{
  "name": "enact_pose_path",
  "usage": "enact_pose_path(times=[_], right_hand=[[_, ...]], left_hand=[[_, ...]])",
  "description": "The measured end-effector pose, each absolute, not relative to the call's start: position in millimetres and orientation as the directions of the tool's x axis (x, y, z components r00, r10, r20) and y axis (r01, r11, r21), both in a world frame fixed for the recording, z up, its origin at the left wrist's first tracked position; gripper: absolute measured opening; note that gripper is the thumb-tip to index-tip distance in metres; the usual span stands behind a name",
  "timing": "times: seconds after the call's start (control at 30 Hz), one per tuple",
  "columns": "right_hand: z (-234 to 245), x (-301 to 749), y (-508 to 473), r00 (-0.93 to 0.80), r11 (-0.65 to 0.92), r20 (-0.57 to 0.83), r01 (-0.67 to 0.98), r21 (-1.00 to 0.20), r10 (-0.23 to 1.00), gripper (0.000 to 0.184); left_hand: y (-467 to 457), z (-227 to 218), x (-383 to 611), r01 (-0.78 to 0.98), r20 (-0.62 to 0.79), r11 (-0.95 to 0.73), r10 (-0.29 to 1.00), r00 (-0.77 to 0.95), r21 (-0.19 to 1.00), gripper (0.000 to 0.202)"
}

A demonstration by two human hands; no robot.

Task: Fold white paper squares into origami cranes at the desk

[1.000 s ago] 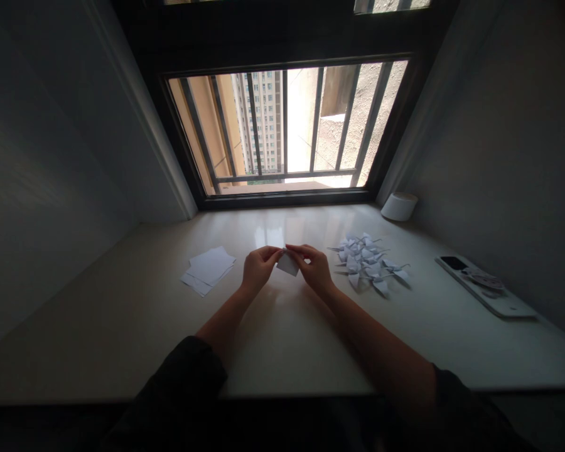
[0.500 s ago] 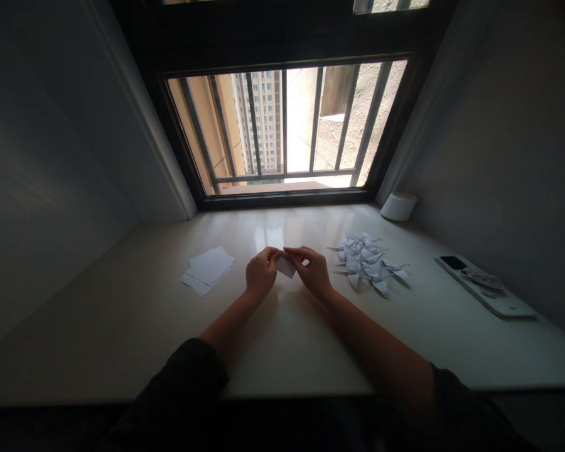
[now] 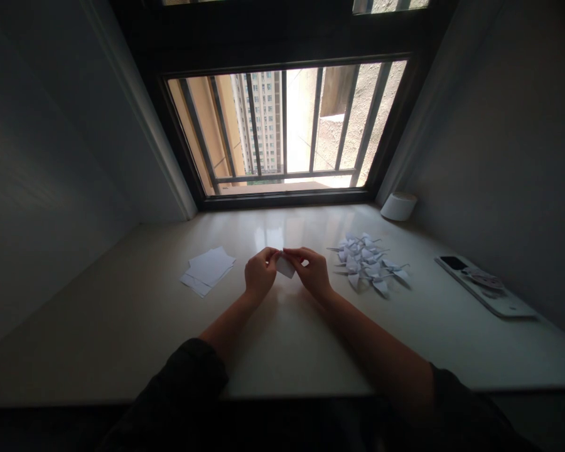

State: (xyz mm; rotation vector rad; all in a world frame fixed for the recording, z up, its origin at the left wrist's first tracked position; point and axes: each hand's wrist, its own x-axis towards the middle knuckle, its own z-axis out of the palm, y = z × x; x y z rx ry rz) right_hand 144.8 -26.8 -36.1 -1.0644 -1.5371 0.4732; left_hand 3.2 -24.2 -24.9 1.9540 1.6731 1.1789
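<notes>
A small folded piece of white paper [image 3: 285,267] is pinched between both hands just above the pale countertop [image 3: 282,339]. My left hand [image 3: 260,274] grips its left side with curled fingers. My right hand [image 3: 313,270] holds its right side, thumb and fingers pressed together on it. A loose stack of white square sheets [image 3: 208,269] lies to the left of my hands. To the right sits a pile of several folded paper cranes [image 3: 368,262].
A barred window [image 3: 286,125] runs along the back of the counter. A white round container [image 3: 398,205] stands in the back right corner. A long flat white device with a dark phone on it [image 3: 484,285] lies along the right wall.
The hands have drawn slightly closer together over the folded paper, and my left fingers cover more of it. Nothing else has moved.
</notes>
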Motion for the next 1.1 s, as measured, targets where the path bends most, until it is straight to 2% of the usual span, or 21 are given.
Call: enact_pose_path(times=[0.33, 0.43, 0.57, 0.67, 0.87, 0.97, 1.1], right_hand=[[-33, 148, -24, 0.079, 0.443, 0.484, 0.298, -0.846, 0.871, 0.018], [-36, 151, -19, 0.127, 0.410, 0.452, 0.260, -0.874, 0.883, 0.020], [-40, 154, -15, 0.183, 0.379, 0.431, 0.261, -0.888, 0.884, 0.021], [-39, 154, -15, 0.176, 0.379, 0.435, 0.279, -0.882, 0.883, 0.022], [-36, 153, -17, 0.156, 0.356, 0.416, 0.308, -0.883, 0.896, 0.032], [-39, 153, -14, 0.092, 0.315, 0.348, 0.260, -0.913, 0.933, 0.041], [-42, 154, -12, 0.008, 0.235, 0.241, 0.193, -0.953, 0.970, 0.039]], left_hand=[[-22, -25, 2, 0.487, 0.382, -0.336, 0.924, 0.005, 0.806, 0.026], [-16, -28, 2, 0.326, 0.302, -0.310, 0.950, 0.076, 0.893, 0.029], [-12, -32, 2, 0.177, 0.117, -0.152, 0.974, 0.194, 0.972, 0.036], [-12, -34, 1, 0.182, 0.075, -0.111, 0.978, 0.192, 0.977, 0.038], [-14, -32, 1, 0.212, 0.123, -0.148, 0.984, 0.128, 0.966, 0.038], [-14, -30, 0, 0.199, 0.137, -0.147, 0.989, 0.061, 0.969, 0.037], [-13, -28, -1, 0.246, 0.156, -0.153, 0.988, 0.010, 0.957, 0.036]])
